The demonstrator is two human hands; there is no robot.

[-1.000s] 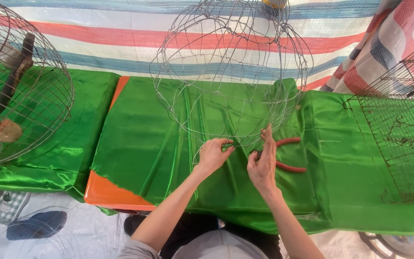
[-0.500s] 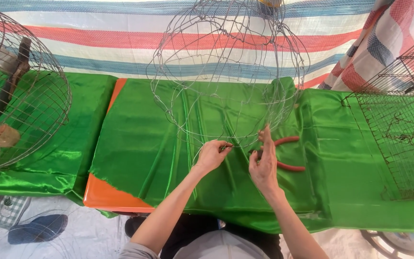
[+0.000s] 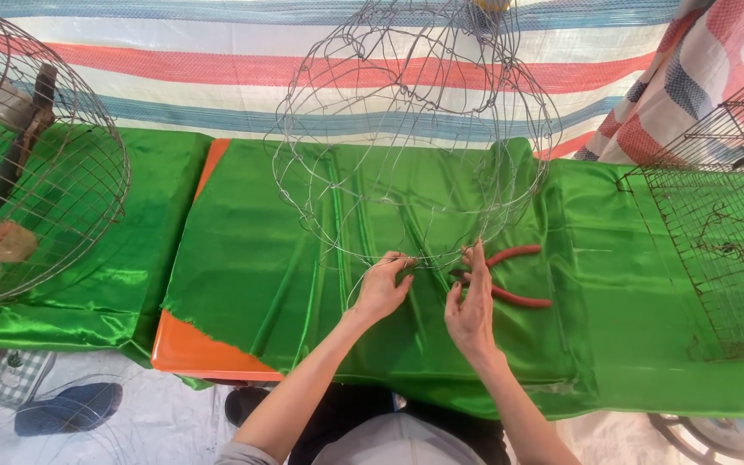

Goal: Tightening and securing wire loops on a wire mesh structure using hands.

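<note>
Left hand (image 3: pixel 382 288) pinches the bottom rim wire of the round wire cage frame (image 3: pixel 415 138) on the green cloth (image 3: pixel 303 258). Right hand (image 3: pixel 471 301) fingers straight, touching rim, gripping nothing. Red-handled pliers (image 3: pixel 510 275) just beyond. Keep the rim pinned, twist tight.

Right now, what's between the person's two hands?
In the head view, only the round wire frame's bottom rim and shiny green cloth lie between the left hand and right hand.

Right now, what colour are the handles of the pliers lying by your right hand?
Red, on the pliers, clearest in the head view.
</note>
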